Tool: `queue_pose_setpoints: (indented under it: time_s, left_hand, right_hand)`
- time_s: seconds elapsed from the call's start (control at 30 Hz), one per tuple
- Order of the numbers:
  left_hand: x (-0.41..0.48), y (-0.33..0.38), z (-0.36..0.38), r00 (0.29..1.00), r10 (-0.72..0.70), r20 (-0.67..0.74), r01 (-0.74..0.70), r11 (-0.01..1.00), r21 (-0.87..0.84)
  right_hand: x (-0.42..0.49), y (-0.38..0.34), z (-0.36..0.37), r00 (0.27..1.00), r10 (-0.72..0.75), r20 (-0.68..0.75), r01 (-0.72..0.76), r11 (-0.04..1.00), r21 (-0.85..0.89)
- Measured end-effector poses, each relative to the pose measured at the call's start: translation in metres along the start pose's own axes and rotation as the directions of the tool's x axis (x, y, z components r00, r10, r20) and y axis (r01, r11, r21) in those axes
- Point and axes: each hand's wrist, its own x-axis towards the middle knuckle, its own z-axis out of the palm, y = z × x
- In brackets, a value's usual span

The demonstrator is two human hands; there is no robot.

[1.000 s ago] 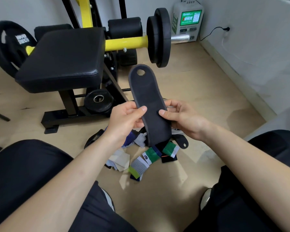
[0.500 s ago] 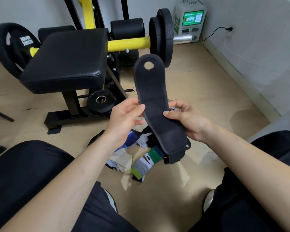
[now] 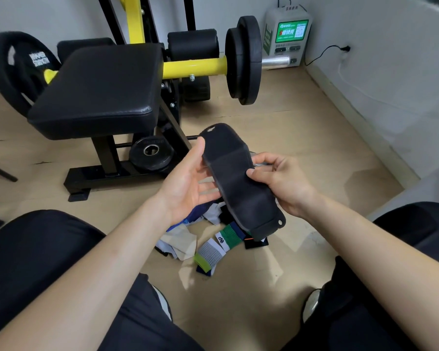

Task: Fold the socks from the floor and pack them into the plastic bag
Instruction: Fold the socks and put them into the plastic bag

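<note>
Holding a black fabric piece [image 3: 238,181] above the sock heap [image 3: 209,253]

Seated person, both knees in black at the near left and near right edges. The piece is flat and long, with a small hole at each end. It is held in the air between the hands and runs from far left to near right, its near end hanging over the heap.

Left hand [image 3: 188,183]: palm up, fingers straight and spread beneath the piece, thumb laid against its left edge. No curl, no grasp.

Right hand [image 3: 281,183]: thumb pressed on the top face at the right edge, fingers curled behind, pinching the piece.

The heap lies on the tan floor [image 3: 302,138] between the feet: white, beige, blue, green-banded and grey socks, one with a lime cuff.

Far left: padded black bench [image 3: 99,87] on a black and yellow frame. Weight plates [image 3: 243,59] sit on its yellow bar, and a small plate [image 3: 151,152] leans at its base. Far right corner: white kiosk with green screen [image 3: 287,36]
</note>
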Motion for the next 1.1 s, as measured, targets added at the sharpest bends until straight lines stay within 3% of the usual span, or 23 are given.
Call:
queue_pose_setpoints:
  time_s: [0.1,0.17,0.47,0.73,0.83,0.9,1.0,1.1]
  left_hand:
    - [0.001,-0.002,0.002,0.964,0.259,-0.052,-0.254,0.963,0.085]
    - [0.001,-0.003,0.002,0.925,0.363,-0.111,-0.338,0.921,0.191]
    - [0.001,-0.001,0.003,0.787,0.546,-0.286,-0.409,0.810,0.420]
    - [0.002,0.003,-0.005,0.683,0.588,-0.433,-0.442,0.805,0.396]
    - [0.002,0.006,-0.009,0.692,0.615,-0.377,-0.430,0.772,0.469]
    - [0.002,0.007,-0.011,0.723,0.636,-0.268,-0.446,0.727,0.523]
    - [0.002,0.004,-0.015,0.728,0.683,-0.066,-0.497,0.591,0.636]
    - [0.002,0.000,-0.017,0.688,0.717,0.112,-0.552,0.417,0.722]
  right_hand:
    - [0.001,-0.001,-0.001,0.999,0.029,-0.018,-0.029,1.000,0.004]
    - [0.001,-0.001,-0.001,0.999,0.046,0.000,-0.046,0.999,0.007]
    - [-0.001,-0.003,-0.001,0.990,0.097,0.104,-0.073,0.975,-0.209]
    - [-0.003,-0.006,-0.007,0.962,0.157,0.222,-0.089,0.954,-0.286]
    - [0.001,-0.007,-0.008,0.978,0.151,0.146,-0.123,0.975,-0.183]
    - [0.004,-0.011,-0.012,0.980,0.172,0.103,-0.166,0.984,-0.066]
    - [0.006,-0.014,-0.019,0.975,0.192,0.115,-0.197,0.980,0.035]
    - [0.007,-0.016,-0.020,0.967,0.221,0.125,-0.234,0.967,0.097]
